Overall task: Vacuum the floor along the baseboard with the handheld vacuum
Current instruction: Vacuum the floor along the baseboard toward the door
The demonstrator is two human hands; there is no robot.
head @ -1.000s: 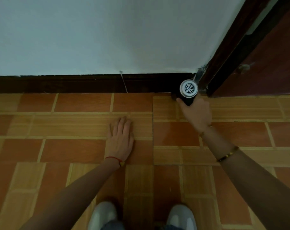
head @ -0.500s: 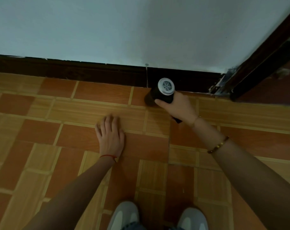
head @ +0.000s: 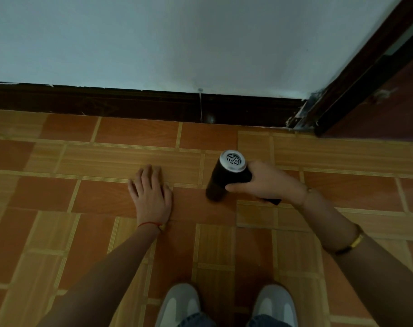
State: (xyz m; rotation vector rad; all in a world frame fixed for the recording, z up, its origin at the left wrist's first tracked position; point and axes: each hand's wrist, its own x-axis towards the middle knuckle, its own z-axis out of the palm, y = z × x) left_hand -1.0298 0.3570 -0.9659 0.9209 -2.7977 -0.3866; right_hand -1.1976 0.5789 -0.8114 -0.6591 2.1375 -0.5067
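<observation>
At centre left, the left hand (head: 151,197) lies flat and empty on the tiled floor (head: 47,199). Right of centre, the right hand (head: 269,182) grips the handheld vacuum (head: 228,175), well apart from the baseboard (head: 106,102) above, so progress cannot be judged. Its nozzle is hidden underneath.

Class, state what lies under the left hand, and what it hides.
The left hand lies flat, fingers spread, on the tiled floor. Brown and tan tiles show around it. The patch beneath the palm is covered, so nothing there can be checked.
</observation>
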